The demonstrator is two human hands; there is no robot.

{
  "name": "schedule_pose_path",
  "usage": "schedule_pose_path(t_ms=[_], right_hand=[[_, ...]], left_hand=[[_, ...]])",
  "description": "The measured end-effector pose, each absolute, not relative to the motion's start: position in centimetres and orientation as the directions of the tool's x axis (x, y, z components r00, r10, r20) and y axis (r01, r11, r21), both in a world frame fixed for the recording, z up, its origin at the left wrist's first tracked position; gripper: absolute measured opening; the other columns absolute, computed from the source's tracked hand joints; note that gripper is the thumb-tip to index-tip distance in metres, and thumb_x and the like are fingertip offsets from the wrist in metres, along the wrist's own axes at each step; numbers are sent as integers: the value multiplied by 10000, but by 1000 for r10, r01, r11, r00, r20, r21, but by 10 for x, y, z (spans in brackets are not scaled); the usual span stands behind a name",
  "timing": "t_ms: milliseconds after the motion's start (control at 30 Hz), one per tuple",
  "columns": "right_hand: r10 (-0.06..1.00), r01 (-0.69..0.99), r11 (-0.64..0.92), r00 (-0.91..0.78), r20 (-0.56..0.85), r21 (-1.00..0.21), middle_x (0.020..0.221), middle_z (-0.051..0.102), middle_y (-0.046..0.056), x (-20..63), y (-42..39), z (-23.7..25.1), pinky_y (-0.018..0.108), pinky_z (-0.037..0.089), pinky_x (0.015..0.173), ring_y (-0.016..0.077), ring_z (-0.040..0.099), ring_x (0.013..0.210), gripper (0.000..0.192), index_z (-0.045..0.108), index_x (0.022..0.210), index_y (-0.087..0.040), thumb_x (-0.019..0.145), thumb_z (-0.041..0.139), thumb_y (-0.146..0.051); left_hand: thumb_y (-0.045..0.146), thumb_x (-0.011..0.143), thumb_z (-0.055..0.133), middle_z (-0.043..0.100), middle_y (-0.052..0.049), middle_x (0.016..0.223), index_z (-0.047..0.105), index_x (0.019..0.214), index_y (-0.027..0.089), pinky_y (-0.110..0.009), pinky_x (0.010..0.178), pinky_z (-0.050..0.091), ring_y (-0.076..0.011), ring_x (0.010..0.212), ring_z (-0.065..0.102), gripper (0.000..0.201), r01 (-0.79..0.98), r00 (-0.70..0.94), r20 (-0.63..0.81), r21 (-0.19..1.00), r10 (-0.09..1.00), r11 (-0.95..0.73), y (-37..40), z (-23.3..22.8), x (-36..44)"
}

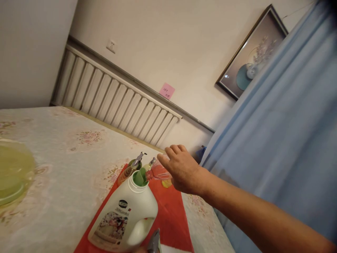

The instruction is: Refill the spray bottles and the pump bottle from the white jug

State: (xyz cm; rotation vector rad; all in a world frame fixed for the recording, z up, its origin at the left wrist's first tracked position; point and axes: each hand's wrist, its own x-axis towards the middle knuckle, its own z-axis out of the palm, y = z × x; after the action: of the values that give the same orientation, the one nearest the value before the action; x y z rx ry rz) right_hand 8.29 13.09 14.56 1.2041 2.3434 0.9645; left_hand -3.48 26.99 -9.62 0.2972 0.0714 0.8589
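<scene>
My right hand (181, 168) is closed round a clear plastic bottle (158, 172) with a reddish tint, tipped on its side. Its threaded neck points left and meets the green spout (140, 176) in the mouth of a white detergent jug (137, 209). The jug has a printed label and a hollow handle, and appears tilted in this slanted view. At the bottom edge only a sliver of skin, seemingly my left hand (140, 250), shows; its fingers are hidden. Beside it is a grey pump-like nozzle (154, 241), partly cut off.
Under the jug lies a red mat (172, 214) on a flowered tablecloth (63, 158). Behind the jug stand a pump bottle (127, 173) and another pump top (152, 161). A yellow-green translucent basin (15, 172) is at left. A blue curtain (276, 140) hangs at right, a radiator (116, 95) beyond.
</scene>
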Motion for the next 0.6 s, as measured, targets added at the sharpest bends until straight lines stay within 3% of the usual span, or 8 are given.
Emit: schedule_pose_path(t_ms=[333, 600], right_hand=[[775, 512, 443, -631, -28, 735, 1052, 552, 180, 74, 128, 148, 463, 371, 835, 318, 461, 951, 496, 514, 1180, -109, 704, 618, -197], [779, 485, 431, -626, -42, 761, 1089, 559, 180, 69, 129, 146, 474, 369, 860, 322, 456, 971, 489, 506, 1194, -118, 726, 614, -211]], left_hand=[[401, 967, 499, 682, -46, 1073, 600, 1187, 188, -381, 732, 588, -235, 934, 677, 322, -736, 659, 88, 278, 747, 617, 254, -89, -36], [350, 961, 523, 654, -52, 1171, 602, 1193, 193, -436, 828, 564, -272, 1053, 640, 291, -618, 773, 112, 359, 624, 700, 150, -131, -14]])
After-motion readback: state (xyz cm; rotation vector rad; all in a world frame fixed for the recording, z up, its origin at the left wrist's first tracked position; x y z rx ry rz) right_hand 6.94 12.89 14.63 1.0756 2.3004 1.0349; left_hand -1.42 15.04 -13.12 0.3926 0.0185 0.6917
